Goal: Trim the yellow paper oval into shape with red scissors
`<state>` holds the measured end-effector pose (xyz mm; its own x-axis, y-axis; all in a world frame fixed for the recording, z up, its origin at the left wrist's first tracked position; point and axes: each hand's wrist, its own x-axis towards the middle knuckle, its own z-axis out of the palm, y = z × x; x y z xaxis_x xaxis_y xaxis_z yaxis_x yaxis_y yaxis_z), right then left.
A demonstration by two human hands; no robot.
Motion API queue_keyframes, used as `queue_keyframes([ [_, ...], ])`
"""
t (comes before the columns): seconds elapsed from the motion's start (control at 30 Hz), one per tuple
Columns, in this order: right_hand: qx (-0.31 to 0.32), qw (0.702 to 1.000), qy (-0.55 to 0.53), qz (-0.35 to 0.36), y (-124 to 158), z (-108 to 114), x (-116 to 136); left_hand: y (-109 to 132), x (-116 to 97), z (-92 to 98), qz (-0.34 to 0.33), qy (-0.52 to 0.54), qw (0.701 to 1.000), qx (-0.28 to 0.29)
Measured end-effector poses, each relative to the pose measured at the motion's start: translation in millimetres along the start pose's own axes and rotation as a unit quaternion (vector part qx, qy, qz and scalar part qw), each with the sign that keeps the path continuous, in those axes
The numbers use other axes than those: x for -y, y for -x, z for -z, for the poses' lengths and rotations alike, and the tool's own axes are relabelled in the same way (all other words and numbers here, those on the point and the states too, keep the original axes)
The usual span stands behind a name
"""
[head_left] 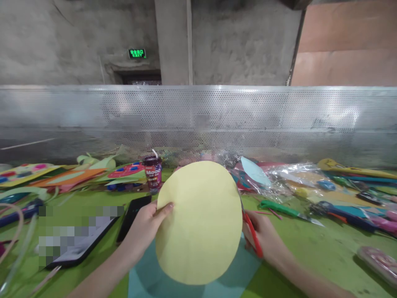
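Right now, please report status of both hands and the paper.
Left hand gripping yellow paper disc, left edge. Right hand holding red-handled scissors, right edge. Light-blue sheet beneath.

pale-yellow paper disc | near-round, upright | red-handled scissors | at its right edge, blades seemingly half-hidden
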<state>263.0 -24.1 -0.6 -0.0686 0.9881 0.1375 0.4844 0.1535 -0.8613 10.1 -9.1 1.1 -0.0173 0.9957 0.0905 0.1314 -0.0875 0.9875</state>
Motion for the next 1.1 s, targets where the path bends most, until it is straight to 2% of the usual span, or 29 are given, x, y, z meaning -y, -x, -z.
queue_keyframes([
  [0.3,0.003,1.000,-0.017,-0.009,-4.4,0.4,-4.9,-0.2,0.7,-0.7,0.000,0.004,1.000,0.011],
  [0.6,-0.001,1.000,0.001,0.014,-0.9,1.8,-5.6,0.6,0.7,-1.4,-0.003,0.004,1.000,0.012],
  [0.87,0.001,1.000,-0.002,-0.008,-1.3,2.5,-1.4,2.1,-0.7,-1.7,-0.005,-0.003,1.000,0.009],
  [1.1,-0.011,1.000,0.015,0.007,-0.7,3.3,0.6,0.8,-0.8,-1.0,-0.008,-0.008,1.000,0.012],
])
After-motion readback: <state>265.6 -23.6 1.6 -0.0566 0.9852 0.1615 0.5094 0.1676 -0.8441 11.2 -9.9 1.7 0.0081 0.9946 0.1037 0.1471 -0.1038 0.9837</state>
